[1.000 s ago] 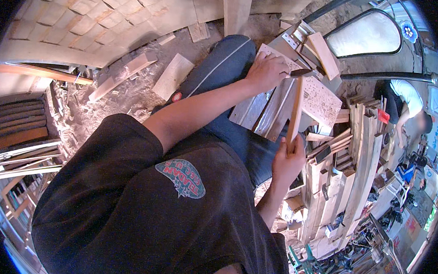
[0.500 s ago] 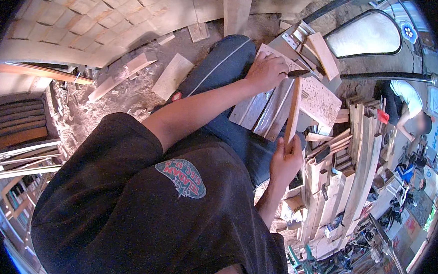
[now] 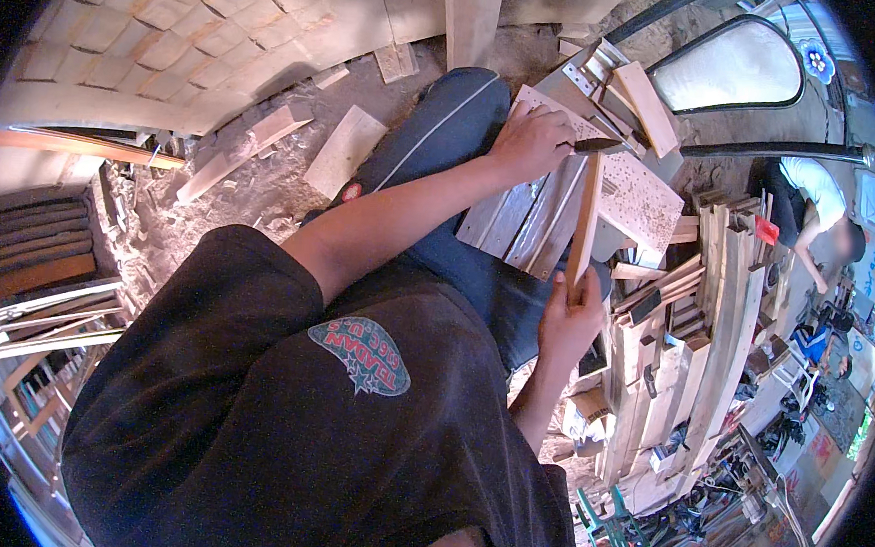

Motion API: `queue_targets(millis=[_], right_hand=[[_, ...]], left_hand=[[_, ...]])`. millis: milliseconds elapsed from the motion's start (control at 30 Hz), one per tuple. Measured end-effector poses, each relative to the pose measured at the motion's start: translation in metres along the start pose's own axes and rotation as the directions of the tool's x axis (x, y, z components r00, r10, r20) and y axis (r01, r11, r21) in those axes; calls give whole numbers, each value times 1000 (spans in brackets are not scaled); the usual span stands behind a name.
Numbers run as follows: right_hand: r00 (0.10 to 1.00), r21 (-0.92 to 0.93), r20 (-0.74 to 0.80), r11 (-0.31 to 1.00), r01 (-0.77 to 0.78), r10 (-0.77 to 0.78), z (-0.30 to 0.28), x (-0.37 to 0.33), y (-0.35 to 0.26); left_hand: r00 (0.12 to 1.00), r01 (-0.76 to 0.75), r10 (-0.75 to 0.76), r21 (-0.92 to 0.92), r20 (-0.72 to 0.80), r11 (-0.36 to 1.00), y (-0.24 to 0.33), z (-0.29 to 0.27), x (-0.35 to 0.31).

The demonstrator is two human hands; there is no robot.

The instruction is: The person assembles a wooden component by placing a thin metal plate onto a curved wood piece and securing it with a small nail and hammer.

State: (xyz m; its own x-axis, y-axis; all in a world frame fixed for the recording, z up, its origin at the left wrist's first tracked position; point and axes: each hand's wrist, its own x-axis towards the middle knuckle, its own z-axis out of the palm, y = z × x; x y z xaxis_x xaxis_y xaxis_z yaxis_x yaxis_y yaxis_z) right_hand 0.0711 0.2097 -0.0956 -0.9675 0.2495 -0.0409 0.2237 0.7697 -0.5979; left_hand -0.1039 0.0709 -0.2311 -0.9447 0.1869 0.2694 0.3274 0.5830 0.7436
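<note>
My right hand (image 3: 570, 317) is wrapped round the lower end of a hammer's pale wooden handle (image 3: 585, 217). The dark hammer head (image 3: 599, 145) is over a light board (image 3: 642, 201) dotted with many small marks. Beside the head, my left hand (image 3: 534, 144) rests on the same wooden work, its fingers bent and pressed together at the tips. Whatever they pinch, if anything, is too small to make out. Below the left hand, wooden slats (image 3: 506, 218) of the piece lie across my legs.
Long timbers (image 3: 719, 331) are stacked at the right, with a green plastic chair (image 3: 614, 530) nearer me. A black-framed mirror-like panel (image 3: 735, 69) lies at the far right. Offcuts (image 3: 347, 151) and shavings cover the ground at left. Another person (image 3: 813, 196) bends down at the right edge.
My hands and the hammer stay almost where they were. At the right edge, the other person's arm has shifted slightly downward.
</note>
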Motion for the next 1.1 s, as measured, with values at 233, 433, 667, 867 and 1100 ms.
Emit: queue_targets(millis=[233, 433, 667, 867, 1100], right_hand=[[997, -25, 39, 997, -66, 67, -1, -2, 0], [994, 151, -76, 986, -65, 77, 5, -7, 7], [998, 81, -34, 996, -49, 52, 1, -7, -3], [996, 57, 3, 995, -86, 86, 0, -7, -2], [999, 9, -9, 999, -35, 35, 6, -3, 15]], left_hand=[[999, 9, -10, 38, 30, 999, -4, -1, 1], [999, -42, 42, 25, -26, 999, -3, 1, 0], [1000, -14, 14, 4, 25, 1000, -2, 2, 1], [1000, -25, 25, 3, 18, 1000, -5, 0, 1], [1000, -20, 20, 55, 1, 998, -2, 2, 2]])
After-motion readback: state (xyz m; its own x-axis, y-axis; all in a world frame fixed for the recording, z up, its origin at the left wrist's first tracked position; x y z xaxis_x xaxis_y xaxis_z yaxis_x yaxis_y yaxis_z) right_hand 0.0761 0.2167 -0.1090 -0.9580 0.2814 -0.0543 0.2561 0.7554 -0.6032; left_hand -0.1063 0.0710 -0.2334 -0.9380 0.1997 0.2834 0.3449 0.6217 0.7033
